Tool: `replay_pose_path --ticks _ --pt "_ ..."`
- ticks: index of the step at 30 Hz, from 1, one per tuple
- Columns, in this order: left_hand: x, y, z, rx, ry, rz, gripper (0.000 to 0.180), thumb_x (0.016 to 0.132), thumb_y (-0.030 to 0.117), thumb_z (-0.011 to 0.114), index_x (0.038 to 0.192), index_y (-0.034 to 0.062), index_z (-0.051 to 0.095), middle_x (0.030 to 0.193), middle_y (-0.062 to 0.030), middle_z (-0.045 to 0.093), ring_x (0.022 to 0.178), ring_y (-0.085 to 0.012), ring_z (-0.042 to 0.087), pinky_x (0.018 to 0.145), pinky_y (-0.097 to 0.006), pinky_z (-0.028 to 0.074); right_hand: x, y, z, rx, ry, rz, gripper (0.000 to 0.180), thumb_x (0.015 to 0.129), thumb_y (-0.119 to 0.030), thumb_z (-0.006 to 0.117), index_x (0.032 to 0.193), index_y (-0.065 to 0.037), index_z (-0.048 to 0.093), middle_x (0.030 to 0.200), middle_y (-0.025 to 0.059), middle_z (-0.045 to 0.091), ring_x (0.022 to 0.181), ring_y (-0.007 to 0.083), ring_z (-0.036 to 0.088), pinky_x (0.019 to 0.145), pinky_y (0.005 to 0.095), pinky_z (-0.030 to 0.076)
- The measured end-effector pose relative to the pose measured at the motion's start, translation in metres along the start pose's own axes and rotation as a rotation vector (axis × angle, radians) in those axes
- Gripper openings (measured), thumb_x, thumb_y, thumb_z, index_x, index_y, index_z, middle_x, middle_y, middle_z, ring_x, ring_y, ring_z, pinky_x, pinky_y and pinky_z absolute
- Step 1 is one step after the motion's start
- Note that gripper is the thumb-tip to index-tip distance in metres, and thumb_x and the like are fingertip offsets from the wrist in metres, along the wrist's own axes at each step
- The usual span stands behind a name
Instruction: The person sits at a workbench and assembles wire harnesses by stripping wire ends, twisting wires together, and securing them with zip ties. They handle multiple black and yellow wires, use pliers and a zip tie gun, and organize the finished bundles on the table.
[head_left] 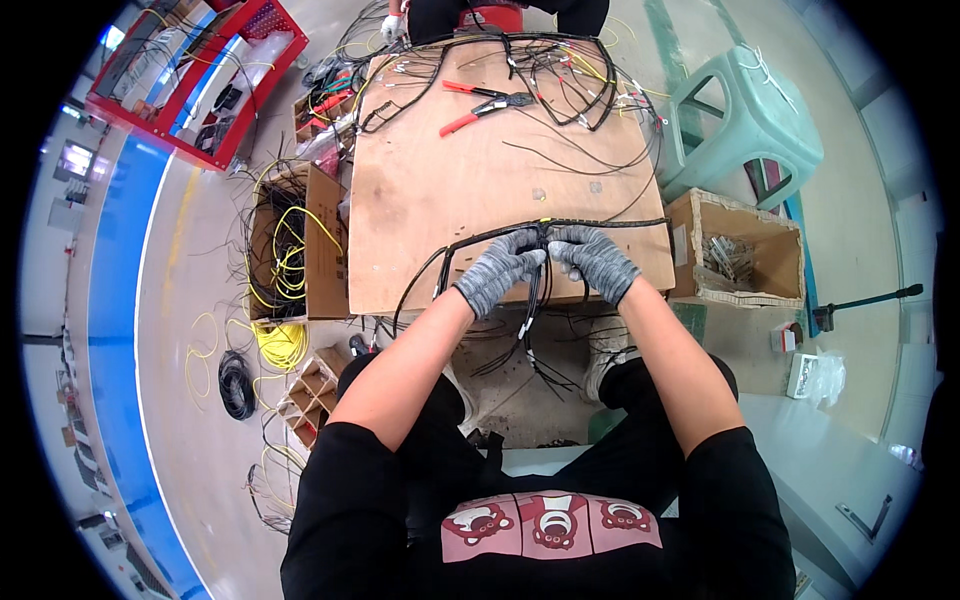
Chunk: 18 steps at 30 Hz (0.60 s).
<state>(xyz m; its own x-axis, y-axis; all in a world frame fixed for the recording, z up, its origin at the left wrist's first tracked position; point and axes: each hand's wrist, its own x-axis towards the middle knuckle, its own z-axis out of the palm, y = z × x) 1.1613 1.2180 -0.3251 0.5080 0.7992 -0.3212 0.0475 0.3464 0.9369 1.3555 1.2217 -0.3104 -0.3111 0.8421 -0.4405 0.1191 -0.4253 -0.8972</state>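
A black wiring harness lies along the near part of the wooden tabletop, its branch of loose wires hanging over the front edge toward my legs. My left hand, in a grey knit glove, is closed on the harness at the branching point. From the other side my right hand, gloved the same way, also grips it there. The fingertips of both hands nearly meet around the black bundle. Small white tags show on the hanging wires. What the fingertips pinch exactly is hidden.
Red-handled crimping pliers and another harness lie at the table's far side, where a person sits. Left stand a cardboard box of wires and a red rack. A box of metal parts and a green stool stand right.
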Motion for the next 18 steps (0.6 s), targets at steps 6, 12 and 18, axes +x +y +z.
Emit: replay_pose_path --ticks 6,12,18 --pt "0.0007 0.0046 0.0013 -0.052 -0.01 0.003 0.031 0.088 0.014 0.058 0.117 0.0043 0.054 0.091 0.0023 0.058 0.074 -0.0055 0.053 0.067 -0.022 0.047 -0.0031 -0.0056 0.0068 0.015 0.055 0.031 0.017 0.084 -0.016 0.062 0.094 -0.003 0.061 0.072 0.0004 0.058 0.058 0.0073 0.052 0.048 0.0204 0.044" --pt "0.0053 0.0001 0.0032 0.011 0.049 0.072 0.03 0.088 0.009 0.057 0.116 0.0013 0.052 0.089 0.0009 0.058 0.073 -0.0069 0.053 0.065 -0.022 0.047 -0.0039 -0.0055 0.0069 0.196 -0.033 0.049 0.019 0.084 -0.014 0.063 0.096 0.0 0.06 0.07 -0.0006 0.054 0.054 0.0055 0.047 0.044 0.0193 0.039" --pt "0.0023 -0.0012 0.0012 -0.326 0.031 -0.055 0.029 0.086 0.009 0.059 0.113 0.0022 0.054 0.086 -0.0002 0.058 0.072 -0.0078 0.054 0.064 -0.022 0.048 0.0001 -0.0089 0.0065 -0.098 0.009 0.081 0.026 0.08 -0.023 0.067 0.097 -0.003 0.062 0.072 -0.0013 0.055 0.058 0.0068 0.048 0.047 0.0217 0.041"
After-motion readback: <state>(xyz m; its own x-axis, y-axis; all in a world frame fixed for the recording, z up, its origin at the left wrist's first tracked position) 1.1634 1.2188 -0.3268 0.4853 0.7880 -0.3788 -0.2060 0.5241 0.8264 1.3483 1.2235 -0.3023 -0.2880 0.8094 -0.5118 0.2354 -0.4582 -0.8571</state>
